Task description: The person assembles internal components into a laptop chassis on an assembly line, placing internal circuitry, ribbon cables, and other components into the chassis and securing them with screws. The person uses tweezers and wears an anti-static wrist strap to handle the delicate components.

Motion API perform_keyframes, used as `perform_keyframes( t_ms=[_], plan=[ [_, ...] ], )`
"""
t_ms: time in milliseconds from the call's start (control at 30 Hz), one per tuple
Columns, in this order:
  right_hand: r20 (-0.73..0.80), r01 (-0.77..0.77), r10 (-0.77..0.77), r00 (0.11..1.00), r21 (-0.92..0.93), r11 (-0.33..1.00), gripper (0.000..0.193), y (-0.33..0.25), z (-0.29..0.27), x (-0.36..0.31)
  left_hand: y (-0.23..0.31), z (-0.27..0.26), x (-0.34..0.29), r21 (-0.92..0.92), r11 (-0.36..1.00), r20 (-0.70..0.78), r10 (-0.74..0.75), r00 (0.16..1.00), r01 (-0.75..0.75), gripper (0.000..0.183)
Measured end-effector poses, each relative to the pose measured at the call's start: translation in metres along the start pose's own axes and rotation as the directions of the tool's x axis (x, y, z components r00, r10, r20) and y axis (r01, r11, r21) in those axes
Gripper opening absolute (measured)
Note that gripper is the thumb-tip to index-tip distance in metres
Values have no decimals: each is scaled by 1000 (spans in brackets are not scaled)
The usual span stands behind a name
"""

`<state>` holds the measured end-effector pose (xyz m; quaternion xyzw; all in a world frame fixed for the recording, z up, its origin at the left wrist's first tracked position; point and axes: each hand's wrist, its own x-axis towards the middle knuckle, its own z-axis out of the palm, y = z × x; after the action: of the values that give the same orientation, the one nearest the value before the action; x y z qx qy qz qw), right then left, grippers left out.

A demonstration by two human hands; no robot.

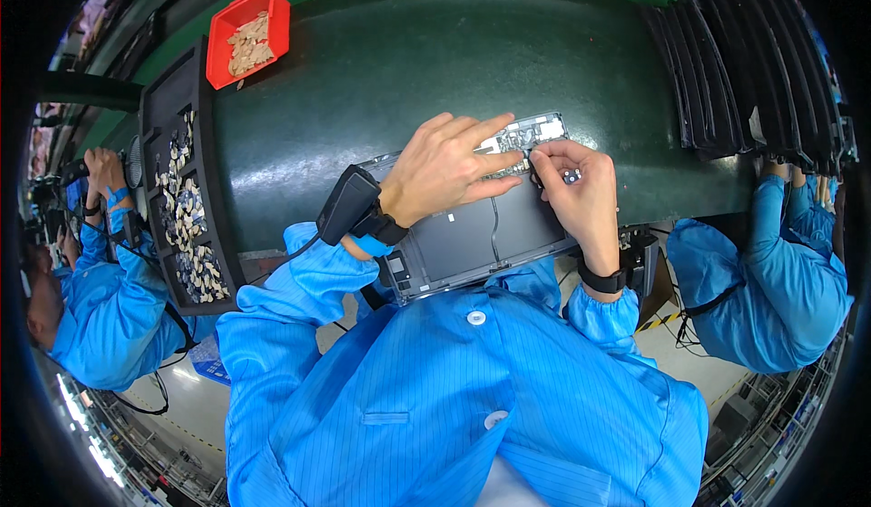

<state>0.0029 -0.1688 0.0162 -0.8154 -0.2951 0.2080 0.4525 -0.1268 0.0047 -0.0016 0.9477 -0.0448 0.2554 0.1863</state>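
A flat dark grey device housing [463, 239] lies at the bench's near edge, its inside facing up. Along its far side runs a board with metal parts [542, 129], and a thin dark cable [495, 227] crosses the middle. My left hand [445, 164] rests over the housing's far left part, fingers stretched out and apart toward the board. At the board's right part my right hand [573, 185] is pinched, thumb and forefinger together. Whatever is between those fingertips is too small to make out. Small dark-and-white bits [571, 177] show by its palm.
A black compartment tray [220, 226] with many small pieces stands at the left. Behind it sits a red bin [276, 30] of tan pieces. Black panels [726, 62] stand in a row at the far right. Co-workers in blue sleeves [758, 285] sit on both sides.
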Motion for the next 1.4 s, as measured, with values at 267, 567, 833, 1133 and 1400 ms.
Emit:
perform_keyframes(
  t_ms=[267,567,833,1133,1400],
  plan=[
    [-5,-31,32,999,21,999,15,-1,1,0,2,-2,2,5,1000,4,-17,1000,17,28],
    [49,-124,121,991,76,989,19,-12,-10,-3,7,2,7,124,992,120,-36,992,21,27],
    [33,-135,131,991,205,969,18,5,-41,-12,21,-10,12,62,998,78,-32,996,27,35],
    [128,-210,166,978,618,757,23,33,-48,-13,44,24,29,-362,932,29,-26,999,35,18],
    [-13,-169,188,982,380,909,24,57,-47,-18,48,30,37,-163,983,107,100,989,-82,20]
  ],
)
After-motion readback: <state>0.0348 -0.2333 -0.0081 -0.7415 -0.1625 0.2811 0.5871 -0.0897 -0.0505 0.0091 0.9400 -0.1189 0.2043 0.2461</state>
